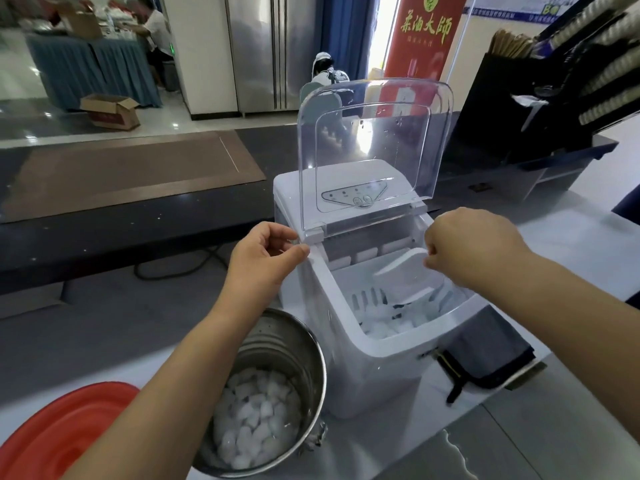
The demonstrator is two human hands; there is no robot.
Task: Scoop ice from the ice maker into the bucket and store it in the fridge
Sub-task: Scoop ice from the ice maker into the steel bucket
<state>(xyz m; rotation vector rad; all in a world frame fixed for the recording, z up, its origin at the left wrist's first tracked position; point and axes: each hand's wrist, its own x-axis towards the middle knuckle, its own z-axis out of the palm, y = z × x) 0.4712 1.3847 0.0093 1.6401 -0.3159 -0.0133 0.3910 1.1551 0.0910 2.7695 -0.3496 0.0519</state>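
Two hands: both at the ice maker [381, 368]; neither is on the bucket [304, 344].
Left hand [266, 258]: fingers curled, thumb and forefinger at the lid's [374, 147] lower corner by the hinge; I cannot tell if they pinch it.
Right hand [474, 247]: curled fingertips hold the top edge of the scoop [403, 273], which sits in the basket.
Lid: clear, standing upright.
Ice [256, 414]: a loose pile in the bucket, well below the rim; more lies in the basket under the scoop.
Bucket: steel, upright, just beside the maker's front left corner.
Scoop handling: I judge it light, stiff plastic, likely wet and slick; I would take it by the handle end.
Bucket handling: I expect it to be cold, smooth and heavier with ice; I would grip it at the rim or with both hands round the wall.
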